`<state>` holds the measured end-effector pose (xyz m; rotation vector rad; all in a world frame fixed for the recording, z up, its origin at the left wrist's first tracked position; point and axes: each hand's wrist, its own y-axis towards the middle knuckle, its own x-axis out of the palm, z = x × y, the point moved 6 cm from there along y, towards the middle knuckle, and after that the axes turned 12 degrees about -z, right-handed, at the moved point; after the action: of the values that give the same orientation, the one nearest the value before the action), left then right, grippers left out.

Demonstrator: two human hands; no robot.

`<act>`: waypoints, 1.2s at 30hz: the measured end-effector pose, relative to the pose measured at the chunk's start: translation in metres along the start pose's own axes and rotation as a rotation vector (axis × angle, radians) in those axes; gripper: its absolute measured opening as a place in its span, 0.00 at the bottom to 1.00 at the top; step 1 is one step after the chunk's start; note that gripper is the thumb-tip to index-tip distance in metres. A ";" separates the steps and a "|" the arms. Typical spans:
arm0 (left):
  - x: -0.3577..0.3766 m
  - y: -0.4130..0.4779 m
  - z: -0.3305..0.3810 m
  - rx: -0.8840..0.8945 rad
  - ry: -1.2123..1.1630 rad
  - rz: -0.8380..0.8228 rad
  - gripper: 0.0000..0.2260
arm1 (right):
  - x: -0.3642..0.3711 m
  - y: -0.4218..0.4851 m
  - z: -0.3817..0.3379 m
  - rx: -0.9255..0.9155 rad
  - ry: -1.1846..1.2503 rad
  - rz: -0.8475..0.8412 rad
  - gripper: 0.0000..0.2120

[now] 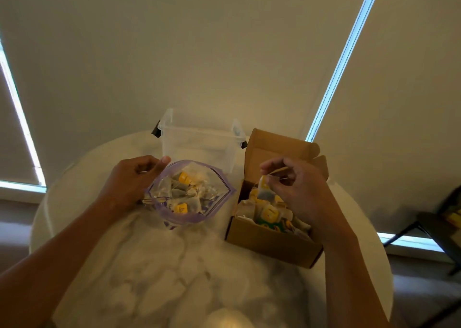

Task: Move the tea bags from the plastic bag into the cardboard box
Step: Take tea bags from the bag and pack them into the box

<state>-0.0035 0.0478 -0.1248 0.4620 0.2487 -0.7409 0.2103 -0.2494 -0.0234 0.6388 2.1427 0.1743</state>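
Two hands are at work over a round marbled worktop [174, 265], and the box [270, 244] serves as the landmark for everything else. Just left of the box, apart from it by a narrow strip of worktop, a bag [189, 193] with a purple zip rim is propped with its mouth spread wide. The left hand [129, 180] is closed on the bag's far-left rim, thumb pressed along the edge, apparently so that the mouth is kept open and the bag steadied for one-handed picking. Several tea bags with yellow tags [183, 178] are seen inside it, so the bag is not yet emptied. Above the box's open top, the right hand [290, 188] is held with thumb and forefinger pinched together on the string or tag of one tea bag [264, 193], which hangs below the fingertips; the other fingers are loosely curled. The pinch on the string, rather than on the pouch, looks chosen so the tea bag can be dropped cleanly. Beneath it, the box is already well filled with yellow-tagged tea bags, and its lid flap is folded back away from the person so the opening is left clear. Behind the box and to its left, a clear tub [199, 140] stands unused, seemingly empty.
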 end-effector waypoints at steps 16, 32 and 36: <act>0.003 -0.010 0.021 -0.028 0.018 0.015 0.22 | 0.068 -0.002 -0.103 -0.378 -0.058 -0.123 0.07; 0.007 -0.011 0.024 0.017 0.002 -0.036 0.10 | 0.154 0.021 -0.106 -0.163 -0.576 -0.413 0.35; 0.006 -0.013 0.027 0.048 0.026 -0.052 0.10 | 0.129 0.016 -0.104 -0.233 -0.283 -0.222 0.20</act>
<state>-0.0062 0.0224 -0.1073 0.5121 0.2684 -0.7938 0.0715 -0.1600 -0.0464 0.2698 1.8683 0.1959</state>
